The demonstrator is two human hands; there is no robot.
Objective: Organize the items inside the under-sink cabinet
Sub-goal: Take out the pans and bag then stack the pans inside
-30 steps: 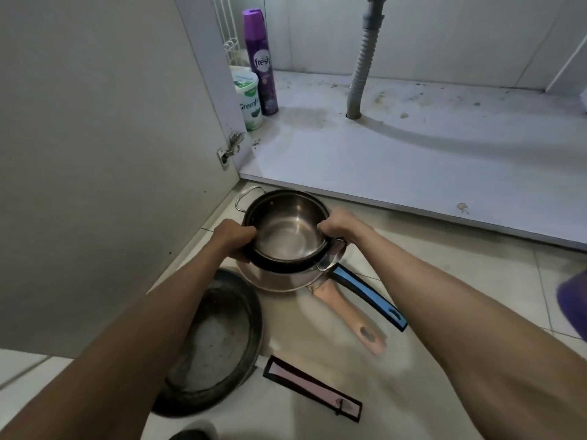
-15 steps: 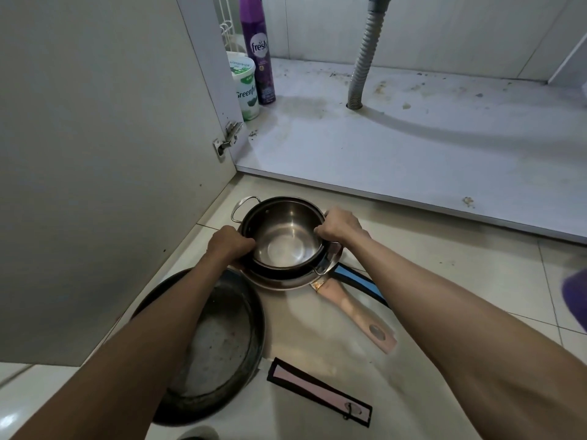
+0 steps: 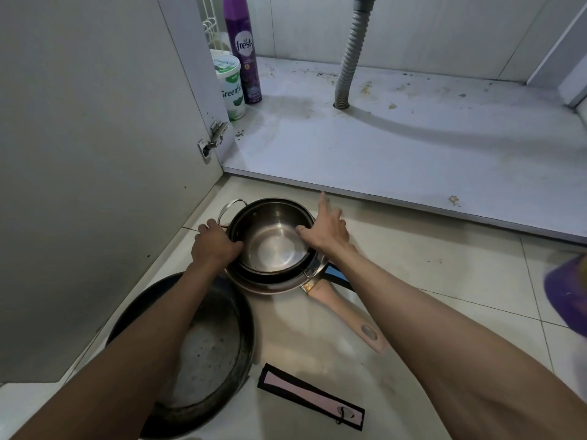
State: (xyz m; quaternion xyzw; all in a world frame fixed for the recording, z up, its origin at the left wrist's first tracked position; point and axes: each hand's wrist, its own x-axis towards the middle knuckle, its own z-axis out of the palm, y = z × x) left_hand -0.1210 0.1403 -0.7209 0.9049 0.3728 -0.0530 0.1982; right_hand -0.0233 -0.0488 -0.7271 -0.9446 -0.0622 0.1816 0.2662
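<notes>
Round stainless-steel pot [image 3: 273, 246] is out on the tiled floor [image 3: 428, 249] right in front of the open cabinet, nested in a stack of wider pans. Left hand [image 3: 216, 246] is curled round the rim on the loop-handle side. Right hand [image 3: 327, 230] is spread wide, thumb on the far rim, index finger aimed at the white cabinet floor [image 3: 413, 154]. What step would you call this? (A)

I'd say the stacking looks about done and the carry-in comes next. A purple spray can [image 3: 243, 49] and a white tub with a green label [image 3: 230, 87] stand in the back left corner. So the right hand needs a proper hold, then lift the stack level and steer clear of the grey corrugated drain hose [image 3: 349, 58] (B)

How many pans are under it? (A)

Can't tell lol. A blue handle [image 3: 336, 274] and a pinkish handle [image 3: 346, 315] poke out, but the pot hides the bodies. The big dark round pan [image 3: 203, 360] is half behind the left forearm, and the purple thing [image 3: 568, 296] at the right edge is cut off and blurry. That black-edged pink strip [image 3: 311, 395] might be a loose handle, no idea (B)
</notes>
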